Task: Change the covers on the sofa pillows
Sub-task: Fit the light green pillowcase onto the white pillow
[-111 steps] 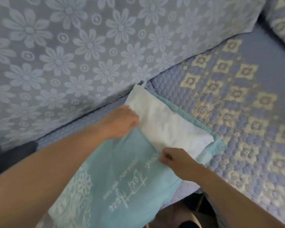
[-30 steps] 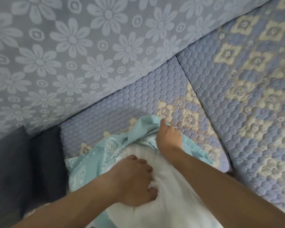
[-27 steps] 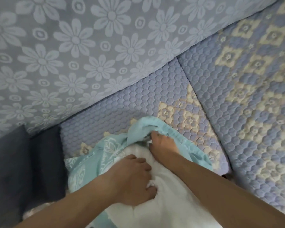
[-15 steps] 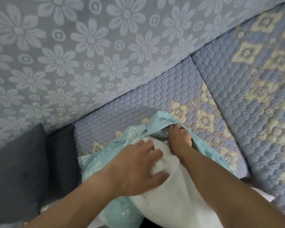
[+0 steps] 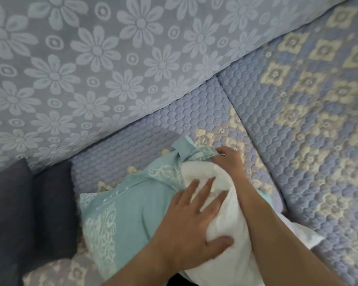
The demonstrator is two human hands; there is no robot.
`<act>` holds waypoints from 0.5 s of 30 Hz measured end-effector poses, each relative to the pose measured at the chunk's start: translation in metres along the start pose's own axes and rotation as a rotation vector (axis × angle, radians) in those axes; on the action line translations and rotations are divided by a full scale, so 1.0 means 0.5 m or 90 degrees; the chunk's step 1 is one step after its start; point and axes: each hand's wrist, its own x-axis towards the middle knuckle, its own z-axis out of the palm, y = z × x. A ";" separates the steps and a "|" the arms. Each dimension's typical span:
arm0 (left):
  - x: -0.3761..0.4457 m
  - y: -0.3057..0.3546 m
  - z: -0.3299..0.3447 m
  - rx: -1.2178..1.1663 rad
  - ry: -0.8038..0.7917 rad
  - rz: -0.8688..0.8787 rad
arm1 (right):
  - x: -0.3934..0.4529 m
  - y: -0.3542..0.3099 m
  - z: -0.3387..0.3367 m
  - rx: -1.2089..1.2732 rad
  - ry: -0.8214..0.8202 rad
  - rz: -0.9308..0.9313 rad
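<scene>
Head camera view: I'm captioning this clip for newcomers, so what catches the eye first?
At bottom centre, a white pillow insert sits half inside a teal pillow cover. The left hand presses flat on the insert while the right hand grips the cover's opening edge. Behind them rises the pale blue daisy-patterned sofa backrest.

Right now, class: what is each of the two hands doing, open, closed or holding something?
Left hand: open, fingers spread flat, pressing on the white pillow.
Right hand: closed, gripping the edge of the teal cover.
</scene>
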 end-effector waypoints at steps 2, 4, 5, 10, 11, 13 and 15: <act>-0.004 -0.020 0.035 0.045 -0.040 -0.036 | -0.004 -0.006 0.010 -0.007 -0.011 -0.001; 0.019 -0.029 0.057 0.106 -0.078 -0.105 | -0.009 -0.010 0.016 -0.037 -0.016 -0.029; 0.039 -0.037 0.061 0.126 -0.100 -0.152 | -0.008 -0.008 0.014 -0.073 -0.015 -0.042; 0.143 -0.097 0.084 0.150 -0.182 -0.247 | -0.038 0.047 -0.029 -0.344 0.003 -0.173; 0.159 -0.111 0.084 0.151 -0.180 -0.252 | -0.051 0.052 -0.027 -0.386 -0.018 -0.223; 0.188 -0.134 0.083 0.129 -0.166 -0.277 | -0.069 0.055 -0.013 -0.493 -0.072 -0.306; 0.208 -0.139 0.074 0.092 -0.158 -0.301 | -0.066 0.050 -0.014 -0.548 -0.089 -0.329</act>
